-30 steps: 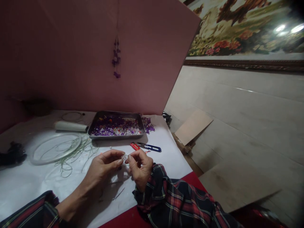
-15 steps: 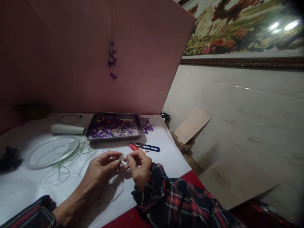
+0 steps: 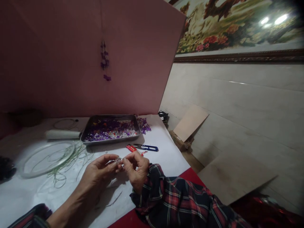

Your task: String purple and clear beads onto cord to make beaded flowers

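Observation:
Between the thumb and fingers of my left hand (image 3: 101, 169) is a small cluster of clear beads (image 3: 118, 160). My right hand (image 3: 137, 167) is pinched closed right beside it, its fingertips meeting the cluster; whatever fine thing it grips is too small to make out. Both hands are held above the white table covering (image 3: 166, 161). Just beyond them lie a red lighter-like item (image 3: 130, 148) and blue-handled thread snips (image 3: 149, 148). Farther back stands a metal tray (image 3: 110, 141) of purple, clear and a few red beads.
Left of the tray are a white roll (image 3: 63, 134), a large clear coil (image 3: 23, 167) and tangled green cord (image 3: 57, 174). Purple beads (image 3: 144, 125) lie by the tray's right side. A purple bead string (image 3: 104, 60) hangs on the pink panel (image 3: 135, 63).
The camera view has turned slightly, so the scene sits a little farther left. Both hands stay together at the bead cluster, with a small shift of the right fingertips.

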`<state>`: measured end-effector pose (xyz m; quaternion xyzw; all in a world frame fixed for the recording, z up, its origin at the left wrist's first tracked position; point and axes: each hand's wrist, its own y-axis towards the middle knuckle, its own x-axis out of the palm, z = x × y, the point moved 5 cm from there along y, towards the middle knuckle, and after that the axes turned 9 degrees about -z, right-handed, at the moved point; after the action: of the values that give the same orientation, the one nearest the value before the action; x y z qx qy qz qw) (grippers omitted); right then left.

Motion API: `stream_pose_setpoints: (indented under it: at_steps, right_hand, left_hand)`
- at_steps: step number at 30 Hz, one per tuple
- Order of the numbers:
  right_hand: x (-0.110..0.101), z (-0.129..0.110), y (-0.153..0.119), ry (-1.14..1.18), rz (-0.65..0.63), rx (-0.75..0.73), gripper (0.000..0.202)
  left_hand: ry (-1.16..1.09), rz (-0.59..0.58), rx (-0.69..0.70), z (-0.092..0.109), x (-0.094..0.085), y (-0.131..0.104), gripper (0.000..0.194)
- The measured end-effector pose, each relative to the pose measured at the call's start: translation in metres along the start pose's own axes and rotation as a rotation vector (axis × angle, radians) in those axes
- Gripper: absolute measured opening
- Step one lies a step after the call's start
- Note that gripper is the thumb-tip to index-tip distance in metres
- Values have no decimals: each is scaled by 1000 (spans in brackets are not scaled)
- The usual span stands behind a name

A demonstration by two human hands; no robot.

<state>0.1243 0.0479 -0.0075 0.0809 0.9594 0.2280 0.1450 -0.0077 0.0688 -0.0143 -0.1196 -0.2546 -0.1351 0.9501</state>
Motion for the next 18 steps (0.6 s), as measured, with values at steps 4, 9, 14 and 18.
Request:
stream_pose_setpoints:
  at_steps: [4, 9, 14, 18]
  right_hand:
    - [0, -4, 0, 21, -9, -33, 22]
    - [-1, -5, 0, 29, 4, -24, 23]
    - [-1, -7, 1, 86, 13, -35, 21]
    - [-1, -5, 2, 61, 20, -22, 21]
  left_hand:
    - [-3, 2, 15, 1, -3, 1, 33]
    - [-17, 17, 13, -1, -5, 3, 33]
    - [5, -2, -3, -2, -5, 2, 33]
    - [6, 51, -15, -2, -5, -1, 37]
